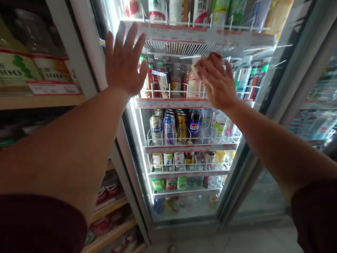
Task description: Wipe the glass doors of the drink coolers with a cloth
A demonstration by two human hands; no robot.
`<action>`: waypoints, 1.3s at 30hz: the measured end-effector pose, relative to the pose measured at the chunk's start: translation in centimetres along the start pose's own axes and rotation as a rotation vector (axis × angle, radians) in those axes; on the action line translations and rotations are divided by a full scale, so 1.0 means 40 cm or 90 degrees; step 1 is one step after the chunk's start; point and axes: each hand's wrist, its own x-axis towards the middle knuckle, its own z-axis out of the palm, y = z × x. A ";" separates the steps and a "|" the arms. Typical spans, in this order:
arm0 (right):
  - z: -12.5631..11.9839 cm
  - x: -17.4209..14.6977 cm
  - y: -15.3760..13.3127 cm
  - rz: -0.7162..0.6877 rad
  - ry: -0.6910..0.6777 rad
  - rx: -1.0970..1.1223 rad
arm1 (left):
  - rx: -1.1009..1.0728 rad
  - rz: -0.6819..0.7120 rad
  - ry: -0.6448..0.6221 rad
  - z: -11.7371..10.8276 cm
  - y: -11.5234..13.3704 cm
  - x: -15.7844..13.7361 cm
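Observation:
In the head view, my left hand (125, 65) is raised with its fingers spread, palm toward the glass door (252, 140) of a lit drinks cooler, near the door's left side. Whether the palm touches the glass I cannot tell. My right hand (219, 82) presses a crumpled, pale brownish cloth (195, 66) toward the same pane, right of its middle. Most of the cloth is hidden under the fingers, and it looks slightly blurred. Behind the glass, bottles and cans stand on wire shelves; a dark Pepsi bottle (195, 123) shows below the right hand.
On the left, a wooden shelf (39, 102) holds large juice bottles (18, 66), with more packaged goods lower down. Another glass-fronted cooler (316, 112) stands on the right. Light floor tiles (244, 242) show at the bottom.

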 end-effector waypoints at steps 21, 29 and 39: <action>-0.029 0.004 0.021 -0.100 -0.047 0.010 | 0.043 -0.013 -0.016 0.025 -0.026 0.007; 0.000 0.014 0.062 0.372 0.225 -0.020 | 0.070 -0.059 -0.021 0.059 -0.014 -0.020; 0.037 -0.014 0.087 0.044 0.124 -0.009 | 0.006 0.010 -0.028 0.163 0.102 -0.360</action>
